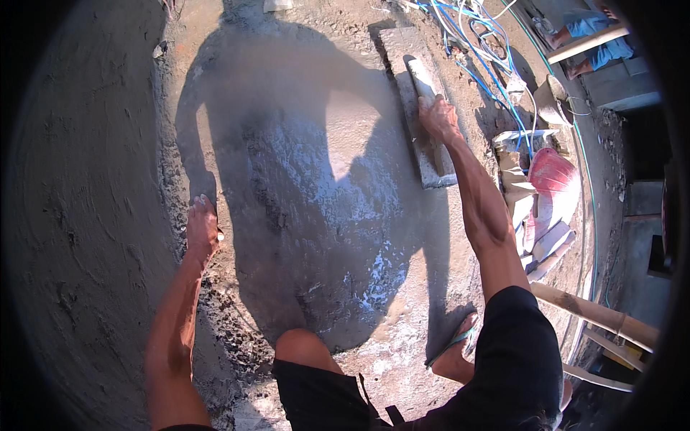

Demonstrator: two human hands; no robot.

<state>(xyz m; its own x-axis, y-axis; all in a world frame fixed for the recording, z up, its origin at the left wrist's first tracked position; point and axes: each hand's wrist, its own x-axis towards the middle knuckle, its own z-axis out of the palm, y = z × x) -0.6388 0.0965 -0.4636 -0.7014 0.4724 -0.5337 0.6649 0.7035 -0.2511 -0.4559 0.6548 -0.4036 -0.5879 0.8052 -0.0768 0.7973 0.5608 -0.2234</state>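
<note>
My right hand [438,118] grips the handle of a long flat plastering float [424,136] that lies on wet grey cement [316,187] in front of me. My left hand [202,228] is pressed flat on the rougher cement surface at the left, holding nothing. I am crouched, with a bare knee [302,348] and a foot in a sandal [456,345] at the bottom of the view. My shadow falls across the shiny wet patch.
Blue and white cables [481,43] lie tangled at the upper right. A pink sack and stacked pale tiles [550,194] sit at the right edge. A wooden pole [596,312] runs along the lower right. Another person's legs [593,36] show at the top right.
</note>
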